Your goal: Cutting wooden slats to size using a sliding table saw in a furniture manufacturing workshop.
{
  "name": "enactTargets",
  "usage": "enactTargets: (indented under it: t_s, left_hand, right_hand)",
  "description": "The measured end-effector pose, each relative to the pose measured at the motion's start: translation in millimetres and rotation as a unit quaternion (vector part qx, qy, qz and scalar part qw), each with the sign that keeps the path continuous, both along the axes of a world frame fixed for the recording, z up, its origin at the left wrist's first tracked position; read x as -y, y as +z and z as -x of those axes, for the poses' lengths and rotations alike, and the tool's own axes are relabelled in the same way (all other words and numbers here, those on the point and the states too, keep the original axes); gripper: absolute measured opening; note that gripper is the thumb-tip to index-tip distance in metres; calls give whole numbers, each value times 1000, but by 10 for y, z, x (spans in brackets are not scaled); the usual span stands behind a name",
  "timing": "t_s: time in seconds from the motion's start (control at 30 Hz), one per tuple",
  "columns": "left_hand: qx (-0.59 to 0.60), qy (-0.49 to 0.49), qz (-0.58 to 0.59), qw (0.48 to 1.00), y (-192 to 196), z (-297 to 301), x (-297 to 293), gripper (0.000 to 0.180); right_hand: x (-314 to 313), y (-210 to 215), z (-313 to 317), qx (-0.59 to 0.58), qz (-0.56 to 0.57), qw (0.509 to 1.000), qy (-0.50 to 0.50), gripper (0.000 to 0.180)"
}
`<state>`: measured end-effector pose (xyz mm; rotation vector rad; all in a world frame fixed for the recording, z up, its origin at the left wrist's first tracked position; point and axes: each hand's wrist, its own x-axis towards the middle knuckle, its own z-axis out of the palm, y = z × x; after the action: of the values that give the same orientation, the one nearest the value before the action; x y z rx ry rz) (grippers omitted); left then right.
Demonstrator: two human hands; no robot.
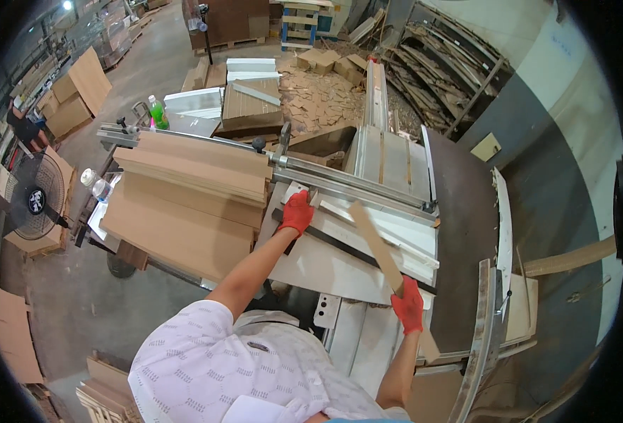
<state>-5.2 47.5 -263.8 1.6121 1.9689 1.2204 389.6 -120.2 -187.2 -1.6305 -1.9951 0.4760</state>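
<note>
Both my hands wear red gloves. My right hand [408,304] is closed around a long, narrow tan board strip [375,241], which slants up and away to the left, with its lower end showing past the wrist. Ahead and to the left, my left hand [297,213] is closed at the end of several white strips [403,255]; a small metal piece shows at its fingertips, and what it grips is partly hidden. Under that hand runs a black bar [343,245], crossing the pale machine table [311,266]. Beyond the strips lies a metal rail [354,181].
Stacked brown boards [184,218] lie to my left. A fan [36,201] and a clear bottle [98,185] stand farther left, with a green bottle [158,113] behind the boards. Offcuts [318,106] cover the floor ahead; a scrap rack [442,67] stands far right. Another person [26,127] is far left.
</note>
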Motion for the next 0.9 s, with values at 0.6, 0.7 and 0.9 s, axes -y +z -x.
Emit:
enactTargets:
  t_s: [0.6, 0.7, 0.9]
  left_hand:
    - [-105, 75, 42, 991, -181, 21, 143, 29]
    - [-103, 71, 61, 990, -71, 25, 143, 35]
    - [-205, 88, 90, 971, 215, -213, 200, 34]
  right_hand:
    - [-1602, -605, 21, 125, 7, 980, 157, 57]
    - [-1548, -627, 81, 179, 22, 978, 102, 65]
    - [-1442, -572, 117, 222, -151, 963, 11, 55]
